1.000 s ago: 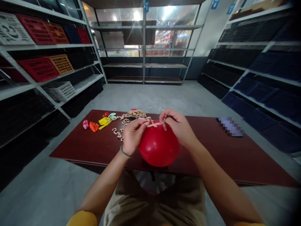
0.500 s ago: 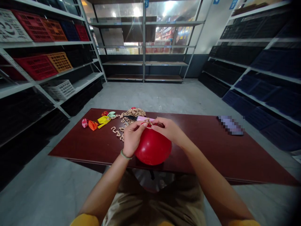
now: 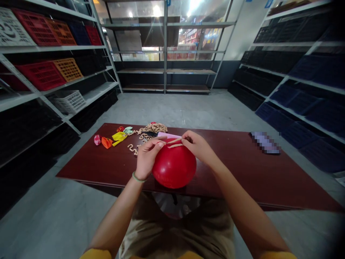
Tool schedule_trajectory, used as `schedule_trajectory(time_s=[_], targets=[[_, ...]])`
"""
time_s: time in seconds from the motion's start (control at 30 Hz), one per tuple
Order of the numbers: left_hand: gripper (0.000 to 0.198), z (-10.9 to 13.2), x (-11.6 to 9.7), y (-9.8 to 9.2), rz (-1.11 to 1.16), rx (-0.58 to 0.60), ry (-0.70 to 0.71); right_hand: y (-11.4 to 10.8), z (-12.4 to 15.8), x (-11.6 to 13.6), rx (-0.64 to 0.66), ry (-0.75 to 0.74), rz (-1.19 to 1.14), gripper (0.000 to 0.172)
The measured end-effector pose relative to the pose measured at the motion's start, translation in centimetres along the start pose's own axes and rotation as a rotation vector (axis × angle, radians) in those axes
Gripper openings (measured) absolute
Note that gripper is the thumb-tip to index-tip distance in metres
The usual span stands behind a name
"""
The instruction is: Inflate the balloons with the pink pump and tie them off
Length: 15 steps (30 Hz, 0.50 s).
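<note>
An inflated red balloon (image 3: pixel 174 167) rests on the brown table (image 3: pixel 242 169) at its near edge, between my hands. A tan cord (image 3: pixel 175 141) runs across the top of the balloon in two strands. My left hand (image 3: pixel 147 156) pinches the cord's left side with thumb and finger, close against the balloon. On the other side, my right hand (image 3: pixel 198 148) has fingertips closed on the cord, pulling it out to the right. The balloon's neck is hard to make out. Behind it lies a pink-lilac tube-like object (image 3: pixel 168 135), partly hidden.
A heap of curly tan cord (image 3: pixel 156 127) lies at the back of the table. Left of it are uninflated balloons: yellow (image 3: pixel 119 136), orange (image 3: pixel 106 142) and pink (image 3: pixel 97 140). A blurred-out flat item (image 3: pixel 265 142) lies at right. Shelves with crates (image 3: pixel 40 75) stand around.
My hands have moved apart, the left one leftward and the right one slightly rightward. The tan cord, bunched between my fingers before, is now drawn out straight over the balloon.
</note>
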<state>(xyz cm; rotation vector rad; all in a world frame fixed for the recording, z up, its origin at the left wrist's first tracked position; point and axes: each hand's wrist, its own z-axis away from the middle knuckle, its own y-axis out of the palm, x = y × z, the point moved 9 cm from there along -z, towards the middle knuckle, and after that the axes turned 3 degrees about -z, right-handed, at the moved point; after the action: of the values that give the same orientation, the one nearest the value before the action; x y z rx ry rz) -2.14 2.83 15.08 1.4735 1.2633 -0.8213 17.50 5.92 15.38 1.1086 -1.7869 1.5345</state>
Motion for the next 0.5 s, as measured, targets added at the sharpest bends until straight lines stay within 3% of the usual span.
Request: schedule_trajectory(time_s=[0.2, 0.5], targets=[[0.022, 0.2, 0.7, 0.6, 0.009, 0.217, -0.022, 0.3, -0.5, -0.9, -0.001, 0.026, -0.145, 0.013], [0.024, -0.4, 0.5, 1.4, -0.043, 0.298, -0.158, 0.6, 0.3, 0.2, -0.108, -0.024, -0.179, 0.014]])
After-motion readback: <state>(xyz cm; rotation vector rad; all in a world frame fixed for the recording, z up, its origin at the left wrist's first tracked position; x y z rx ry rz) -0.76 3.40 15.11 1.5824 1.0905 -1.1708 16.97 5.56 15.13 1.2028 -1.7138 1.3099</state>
